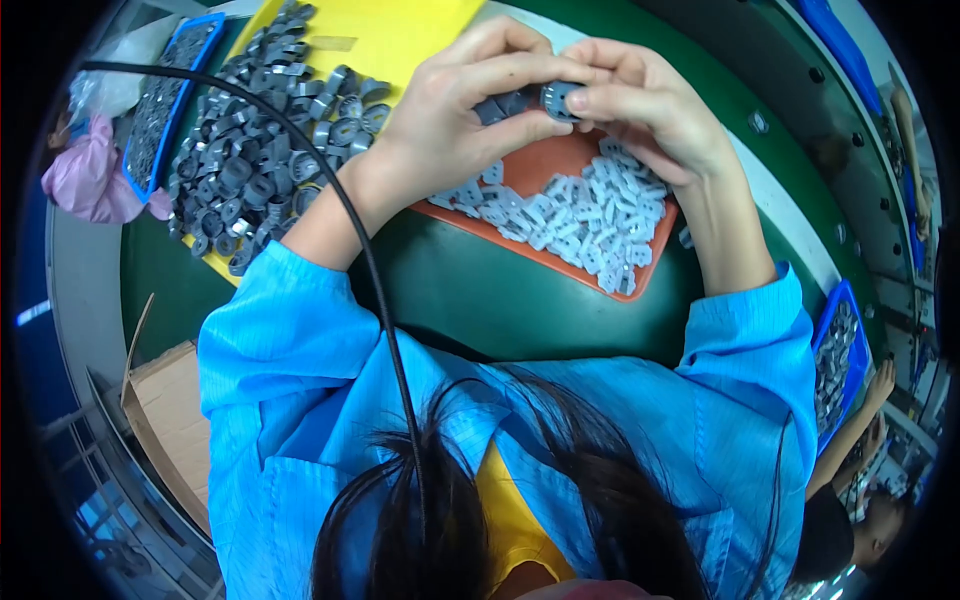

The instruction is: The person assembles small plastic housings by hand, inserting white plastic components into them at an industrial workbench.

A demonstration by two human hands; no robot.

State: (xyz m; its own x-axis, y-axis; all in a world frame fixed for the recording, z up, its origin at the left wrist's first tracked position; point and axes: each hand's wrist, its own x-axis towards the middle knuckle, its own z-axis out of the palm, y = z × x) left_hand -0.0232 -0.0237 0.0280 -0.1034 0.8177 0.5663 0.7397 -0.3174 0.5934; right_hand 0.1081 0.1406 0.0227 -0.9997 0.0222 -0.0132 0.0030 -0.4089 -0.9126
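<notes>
Both of my hands meet above the orange tray (545, 168). A small dark grey round plastic part (559, 101) is pinched between them. My right hand (655, 110) has its thumb pressed on the part's side, with the fingers curled behind. My left hand (455, 95) grips the part's other side with finger and thumb. More grey plastic (503, 106) shows inside the curl of my left hand; whether it is held there or lies behind cannot be told. Many small pale translucent plastic pieces (590, 220) fill the tray's near and right parts.
A heap of grey ring-shaped parts (245, 170) covers the yellow sheet (400, 40) at left. Blue trays of small parts stand at far left (160, 110) and far right (838, 360). A black cable (365, 240) crosses the view. A cardboard box (175, 420) sits lower left; another person (850, 520) is at lower right.
</notes>
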